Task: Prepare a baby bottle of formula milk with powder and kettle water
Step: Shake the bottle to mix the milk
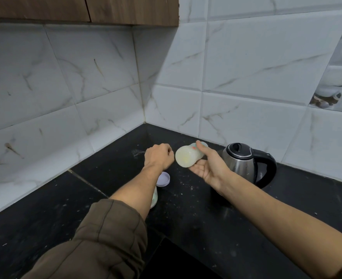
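My right hand (pixel 208 166) holds a translucent baby bottle (pixel 188 156) tipped on its side above the black counter, its base turned toward me and milky liquid inside. My left hand (pixel 159 158) hovers just left of the bottle with its fingers curled; whether anything is in it is hidden. A steel kettle (pixel 244 162) with a black handle and lid stands to the right, behind my right hand. A pale lilac cap (pixel 163 179) shows below my left wrist, on top of a whitish container (pixel 154 200) mostly hidden by my left forearm.
The black counter (pixel 196 208) runs into a corner of white marble-look tiles (pixel 105 87). Fine white specks are scattered on the counter near the bottle. Wooden cabinets (pixel 85 9) hang above at the left.
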